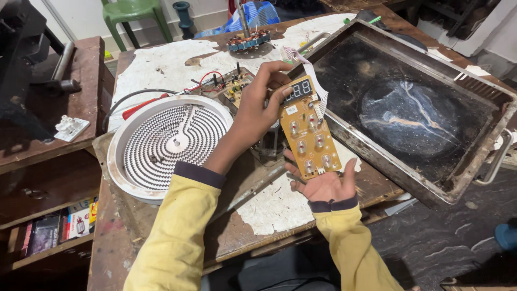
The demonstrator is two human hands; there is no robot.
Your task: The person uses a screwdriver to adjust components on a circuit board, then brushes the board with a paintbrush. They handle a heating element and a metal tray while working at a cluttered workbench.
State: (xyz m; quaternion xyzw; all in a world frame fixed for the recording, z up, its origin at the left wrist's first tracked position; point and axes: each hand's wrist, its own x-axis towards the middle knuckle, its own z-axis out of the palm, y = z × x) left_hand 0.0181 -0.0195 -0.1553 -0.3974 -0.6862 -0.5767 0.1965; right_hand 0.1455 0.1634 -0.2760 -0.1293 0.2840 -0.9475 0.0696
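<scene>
While my left hand [257, 108] pinches the top end of the yellow control board [309, 132], thumb and fingertips closed on it beside the dark digit display [297, 90], my right hand [323, 183] lies palm up and slack under the bottom end, fingers spread, so the board rests on it rather than being gripped. The board hangs tilted above the middle of the workbench [269, 210], just clear of the near left edge of the cooktop casing.

A white ribbon cable [318, 89] runs from the board's top right corner up toward the casing's rim, so that side is crowded. To my left the round white heating coil plate [169, 143] sits close to my left forearm, with a second green circuit board [229, 89] and its red wires behind my knuckles. Toward me the bench's chipped white surface has open room, down to the front edge.

The black cooktop casing [487, 97] lies upturned like a shallow tray, with nothing loose in it that I can see, only dust and pale smears on its dark glass floor. Further back a copper-wound coil [247, 40] stands on the bench. A red-handled tool [142, 105] pokes out behind the heating plate.

The control board itself is a long mustard-yellow strip with two columns of small round silvery buttons down its face and the display unlit at the top.
</scene>
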